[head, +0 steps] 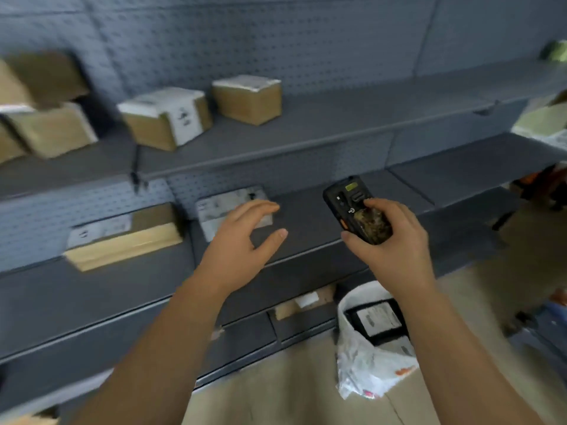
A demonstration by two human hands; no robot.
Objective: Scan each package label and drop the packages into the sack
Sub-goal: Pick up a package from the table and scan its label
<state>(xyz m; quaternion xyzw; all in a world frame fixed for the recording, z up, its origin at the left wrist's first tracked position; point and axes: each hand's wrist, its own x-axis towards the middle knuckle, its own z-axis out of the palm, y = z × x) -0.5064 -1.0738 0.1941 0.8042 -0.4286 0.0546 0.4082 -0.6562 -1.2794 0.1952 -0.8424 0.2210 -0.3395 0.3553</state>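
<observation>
My right hand point(389, 240) grips a black handheld scanner point(356, 210) over the middle shelf. My left hand point(242, 237) is spread open, fingers reaching over a flat grey package with a white label point(214, 210) on that shelf; whether they touch it is unclear. A brown box with a label point(122, 237) lies to its left. A white sack point(368, 357) stands open on the floor below my right arm, with a dark labelled package point(379, 320) inside it.
The upper grey shelf point(337, 118) carries several cardboard boxes, among them one point(248, 98) and another point(165, 121). More boxes point(46, 130) are stacked at far left. Packages point(303, 302) lie on the lowest shelf. Tan floor point(276, 388) spreads under the sack.
</observation>
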